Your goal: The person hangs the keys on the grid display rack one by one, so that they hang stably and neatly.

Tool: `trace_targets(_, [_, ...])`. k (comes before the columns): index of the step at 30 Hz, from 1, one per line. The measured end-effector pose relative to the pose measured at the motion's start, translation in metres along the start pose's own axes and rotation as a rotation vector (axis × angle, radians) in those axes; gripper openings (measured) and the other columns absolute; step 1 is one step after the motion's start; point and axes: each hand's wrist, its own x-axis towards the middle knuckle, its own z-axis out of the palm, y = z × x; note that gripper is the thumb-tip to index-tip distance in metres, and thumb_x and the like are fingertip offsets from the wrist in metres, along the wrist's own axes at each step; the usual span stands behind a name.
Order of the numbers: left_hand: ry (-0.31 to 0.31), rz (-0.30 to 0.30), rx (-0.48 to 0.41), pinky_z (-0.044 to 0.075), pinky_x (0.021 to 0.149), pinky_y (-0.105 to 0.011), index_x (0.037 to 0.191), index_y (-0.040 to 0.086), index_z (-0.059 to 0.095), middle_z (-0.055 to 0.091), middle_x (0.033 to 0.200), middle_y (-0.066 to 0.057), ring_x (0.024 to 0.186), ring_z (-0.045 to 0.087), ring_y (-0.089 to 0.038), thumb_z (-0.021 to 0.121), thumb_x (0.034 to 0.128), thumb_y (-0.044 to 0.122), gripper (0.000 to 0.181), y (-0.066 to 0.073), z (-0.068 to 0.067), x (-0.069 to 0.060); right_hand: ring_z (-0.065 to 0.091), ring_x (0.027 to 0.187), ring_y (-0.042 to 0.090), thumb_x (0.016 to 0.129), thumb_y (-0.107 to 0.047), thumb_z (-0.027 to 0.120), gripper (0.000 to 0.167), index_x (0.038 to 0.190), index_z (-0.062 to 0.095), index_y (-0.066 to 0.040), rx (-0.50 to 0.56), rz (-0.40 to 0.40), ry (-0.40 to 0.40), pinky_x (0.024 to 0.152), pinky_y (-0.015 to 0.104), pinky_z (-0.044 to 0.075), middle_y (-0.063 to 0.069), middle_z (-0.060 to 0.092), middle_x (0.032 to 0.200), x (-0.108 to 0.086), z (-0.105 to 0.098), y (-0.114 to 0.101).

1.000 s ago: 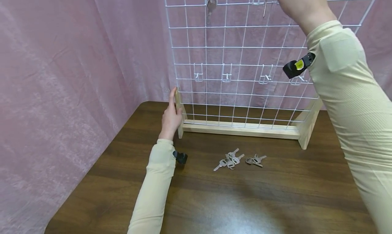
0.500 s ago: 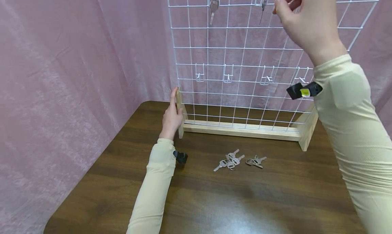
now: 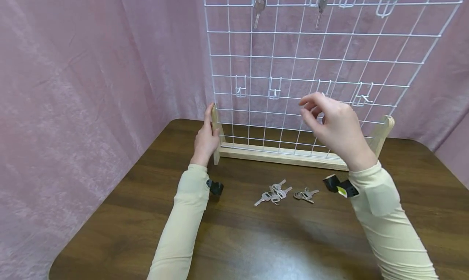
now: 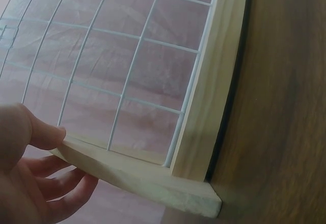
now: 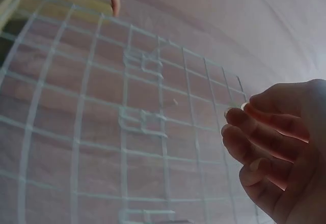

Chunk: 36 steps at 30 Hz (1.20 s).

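Observation:
My left hand (image 3: 206,143) holds the wooden side foot (image 3: 215,133) of a white wire grid rack (image 3: 289,48). In the left wrist view the thumb lies on one face of that wood, with the fingers (image 4: 74,191) on the other. My right hand (image 3: 335,123) is in front of the grid's lower right part, fingers loosely bent and holding nothing. One key bunch (image 3: 259,5) hangs on an upper left hook, and another bunch of keys (image 3: 321,7) on the hook to its right. Two loose bunches lie on the table: a larger key bunch (image 3: 275,193) and a smaller key bunch (image 3: 306,195).
Several white hooks are on the grid, among them a lower left hook (image 3: 240,90) and a lower right hook (image 3: 362,99). A wooden crossbar (image 3: 282,157) joins the rack's feet on the brown table (image 3: 256,243). Pink curtain (image 3: 128,68) hangs behind and at the left.
My right hand has let go of the keys on the second upper hook and come down to the lower grid. My left hand has stayed on the side foot.

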Motion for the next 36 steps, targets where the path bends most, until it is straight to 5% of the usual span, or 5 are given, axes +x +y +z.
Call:
trace_targets(12, [-0.008,0.008,0.009,0.048,0.06,-0.04,0.148,0.055,0.001,0.064,0.118,-0.022,0.077,0.065,-0.035,0.05,0.0984,0.012,0.082,0.006,0.003,-0.001,0.057,0.064,0.011,0.087,-0.001,0.064,0.013,0.098,0.067,-0.006,0.022,-0.013,-0.047,0.058,0.017,0.036,0.003,0.069,0.076,-0.032,0.021,0.0])
trace_targets(23, [-0.001,-0.001,0.013,0.051,0.066,-0.046,0.148,0.054,0.005,0.065,0.114,-0.019,0.082,0.067,-0.036,0.05,0.0982,0.013,0.079,0.005,0.002,-0.003,0.061,0.068,0.009,0.086,-0.004,0.066,0.009,0.089,0.065,-0.012,0.031,-0.038,-0.199,0.06,0.03,0.047,-0.003,0.068,0.077,-0.042,0.037,0.018])
trace_targets(31, [0.011,0.01,0.029,0.052,0.066,-0.047,0.149,0.052,0.006,0.065,0.114,-0.02,0.081,0.066,-0.037,0.051,0.0979,0.013,0.078,0.002,0.0,-0.002,0.061,0.077,0.01,0.089,-0.009,0.064,0.006,0.093,0.065,-0.014,0.04,-0.11,-0.506,0.067,0.031,0.05,-0.005,0.067,0.085,-0.049,0.059,0.046])
trace_targets(36, [0.018,-0.004,0.048,0.05,0.062,-0.047,0.148,0.054,0.004,0.066,0.109,-0.021,0.079,0.066,-0.038,0.051,0.0983,0.015,0.079,0.003,0.0,-0.002,0.058,0.075,0.008,0.091,-0.01,0.063,0.006,0.091,0.066,-0.014,0.101,-0.052,-0.682,0.069,0.03,0.048,-0.007,0.066,0.086,-0.054,0.063,0.063])
